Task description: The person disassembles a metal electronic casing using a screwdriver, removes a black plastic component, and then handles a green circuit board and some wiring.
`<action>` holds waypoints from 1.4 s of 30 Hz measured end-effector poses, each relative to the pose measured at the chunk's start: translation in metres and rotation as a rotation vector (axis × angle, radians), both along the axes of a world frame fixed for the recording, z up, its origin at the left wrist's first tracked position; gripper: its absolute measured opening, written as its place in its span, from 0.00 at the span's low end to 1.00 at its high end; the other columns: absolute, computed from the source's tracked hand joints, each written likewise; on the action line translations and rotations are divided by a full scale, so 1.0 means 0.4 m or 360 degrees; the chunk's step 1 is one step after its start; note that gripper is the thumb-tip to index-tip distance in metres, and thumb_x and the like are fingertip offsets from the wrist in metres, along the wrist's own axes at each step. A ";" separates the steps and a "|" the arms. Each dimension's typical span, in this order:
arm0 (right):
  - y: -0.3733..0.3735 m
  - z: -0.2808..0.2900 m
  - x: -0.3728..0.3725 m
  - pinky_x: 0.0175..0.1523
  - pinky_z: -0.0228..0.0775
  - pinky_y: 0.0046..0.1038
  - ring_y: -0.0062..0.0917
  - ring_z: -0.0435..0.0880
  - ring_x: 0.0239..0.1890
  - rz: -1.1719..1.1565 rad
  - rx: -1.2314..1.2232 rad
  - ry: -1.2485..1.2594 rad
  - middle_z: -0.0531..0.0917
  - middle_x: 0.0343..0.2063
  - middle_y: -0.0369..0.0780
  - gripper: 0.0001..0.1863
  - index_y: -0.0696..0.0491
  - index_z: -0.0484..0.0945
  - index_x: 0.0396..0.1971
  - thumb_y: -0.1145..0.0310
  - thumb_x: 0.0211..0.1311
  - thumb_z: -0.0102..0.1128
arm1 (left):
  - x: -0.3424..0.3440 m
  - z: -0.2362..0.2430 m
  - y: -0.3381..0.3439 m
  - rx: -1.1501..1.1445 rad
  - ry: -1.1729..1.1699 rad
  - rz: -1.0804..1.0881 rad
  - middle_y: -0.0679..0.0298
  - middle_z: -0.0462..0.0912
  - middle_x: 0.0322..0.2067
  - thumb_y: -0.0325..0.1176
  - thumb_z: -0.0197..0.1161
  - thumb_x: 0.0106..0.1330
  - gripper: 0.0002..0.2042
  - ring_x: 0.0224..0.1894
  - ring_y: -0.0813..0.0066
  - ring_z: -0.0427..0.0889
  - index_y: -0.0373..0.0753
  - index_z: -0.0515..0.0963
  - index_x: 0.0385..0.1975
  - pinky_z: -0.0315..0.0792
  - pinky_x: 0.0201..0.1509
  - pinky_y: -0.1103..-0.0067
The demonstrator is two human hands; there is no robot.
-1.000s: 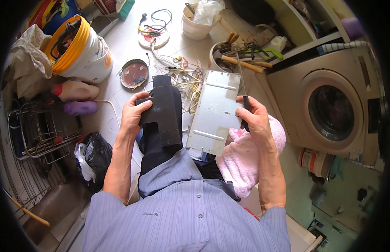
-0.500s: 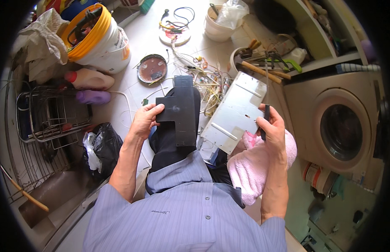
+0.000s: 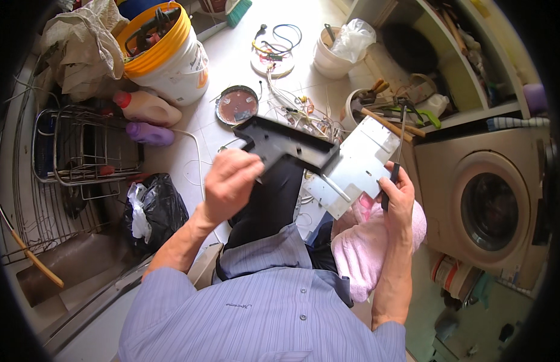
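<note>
My left hand (image 3: 232,181) grips the edge of a black T-shaped cover (image 3: 286,145), raised over my legs and tilted so that its hollow inside with raised rims shows. In my right hand (image 3: 399,192) are two things: the edge of a flat silvery metal panel (image 3: 355,163) and a screwdriver (image 3: 394,178) with a black handle, its thin shaft pointing away from me. The black cover's right end overlaps the panel's left side in view. A pink towel (image 3: 373,247) lies over my right leg, beneath the panel.
Tangled wires (image 3: 307,111) and a round brown-faced disc (image 3: 237,104) lie on the tiled floor ahead. A yellow-rimmed bucket (image 3: 165,54), two bottles (image 3: 148,134), a wire rack (image 3: 81,151) and a black bag (image 3: 156,208) stand left. A tool bucket (image 3: 355,108) and washing machine (image 3: 485,193) are right.
My left hand has lifted and turned the black cover, swinging its long part to the right and exposing its hollow side. The right hand keeps the panel and screwdriver; the whole view has shifted slightly.
</note>
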State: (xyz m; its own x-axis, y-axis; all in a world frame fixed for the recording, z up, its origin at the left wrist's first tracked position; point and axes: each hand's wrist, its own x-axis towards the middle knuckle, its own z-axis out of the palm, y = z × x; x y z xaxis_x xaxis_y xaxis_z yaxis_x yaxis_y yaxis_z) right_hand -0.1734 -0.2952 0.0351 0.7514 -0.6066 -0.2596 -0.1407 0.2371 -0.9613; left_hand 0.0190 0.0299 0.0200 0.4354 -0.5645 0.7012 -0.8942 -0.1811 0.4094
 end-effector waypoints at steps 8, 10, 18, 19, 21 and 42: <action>0.008 -0.032 -0.009 0.24 0.70 0.17 0.14 0.78 0.21 0.0043 -0.0167 0.0122 0.83 0.28 0.35 0.19 0.65 0.75 0.55 0.77 0.66 0.61 | -0.112 -0.141 -0.005 0.0342 -0.0061 -0.0210 0.61 0.85 0.42 0.21 0.70 0.54 0.12 0.45 0.64 0.84 0.34 0.84 0.40 0.75 0.54 0.68; 0.012 -0.025 -0.011 0.24 0.68 0.16 0.13 0.77 0.21 0.0061 -0.0173 0.0163 0.82 0.27 0.35 0.19 0.65 0.75 0.55 0.77 0.66 0.61 | -0.117 -0.146 -0.004 0.0348 -0.0050 -0.0222 0.61 0.85 0.42 0.22 0.71 0.54 0.12 0.45 0.65 0.84 0.34 0.84 0.40 0.75 0.53 0.68; 0.012 -0.033 -0.004 0.24 0.70 0.16 0.13 0.78 0.21 -0.0019 -0.0159 0.0189 0.82 0.27 0.35 0.18 0.65 0.76 0.54 0.78 0.65 0.60 | -0.117 -0.145 -0.006 0.0384 -0.0061 -0.0206 0.61 0.85 0.42 0.21 0.71 0.55 0.12 0.44 0.64 0.84 0.34 0.84 0.40 0.75 0.53 0.68; 0.011 -0.034 0.000 0.24 0.70 0.16 0.13 0.78 0.21 -0.0018 -0.0159 0.0183 0.83 0.27 0.35 0.18 0.65 0.76 0.54 0.78 0.65 0.60 | -0.117 -0.143 -0.006 0.0378 -0.0063 -0.0203 0.61 0.85 0.42 0.21 0.71 0.55 0.12 0.44 0.64 0.84 0.34 0.84 0.40 0.75 0.53 0.68; 0.010 -0.033 0.002 0.24 0.70 0.17 0.14 0.79 0.21 -0.0025 -0.0169 0.0176 0.83 0.28 0.35 0.18 0.65 0.76 0.54 0.78 0.65 0.60 | -0.119 -0.141 -0.004 0.0365 -0.0064 -0.0193 0.60 0.85 0.41 0.21 0.70 0.55 0.12 0.44 0.64 0.84 0.34 0.83 0.40 0.75 0.52 0.68; 0.015 -0.041 0.036 0.26 0.68 0.17 0.15 0.75 0.21 -0.0186 -0.0200 0.0266 0.80 0.28 0.34 0.22 0.63 0.76 0.58 0.76 0.65 0.62 | 0.359 -0.472 0.334 0.0700 0.0676 0.1139 0.52 0.82 0.34 0.29 0.59 0.61 0.08 0.42 0.48 0.83 0.37 0.84 0.35 0.76 0.49 0.59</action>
